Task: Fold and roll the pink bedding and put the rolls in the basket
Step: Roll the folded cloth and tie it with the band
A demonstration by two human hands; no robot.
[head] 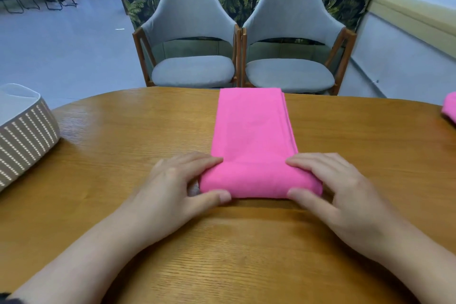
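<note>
Pink bedding (253, 131), 1 piece: folded into a long narrow strip, lying lengthwise near-to-far at the middle of the wooden table (123, 155). Near end already turned over into a low, fat roll (259, 184); far end reaches the table's far edge. Layered fold edges show along the right side of the strip. Surface smooth, no marked creases.

Step in hand, as judged: rolling the strip away from the person. To do it well: keep both ends of the roll level so it does not cone; press down lightly while turning, so the core stays tight; walk the fingers forward evenly on both sides; watch the stacked edges on the right, which could slip out of line.

Left hand (177, 182): curled around the roll's left end, fingers over the top, thumb at the near side.
Right hand (330, 185): likewise curled around the right end, fingers on top, thumb at the near edge.

Basket (27, 131), 1: woven, pale lining, at the table's left edge, well apart from the roll; contents not visible.

Further pink cloth (450, 108), 1: at the far right edge, partly out of view.

Chairs, 2: grey chair on the left (192, 32) and grey chair on the right (291, 32), beyond the table's far edge.
</note>
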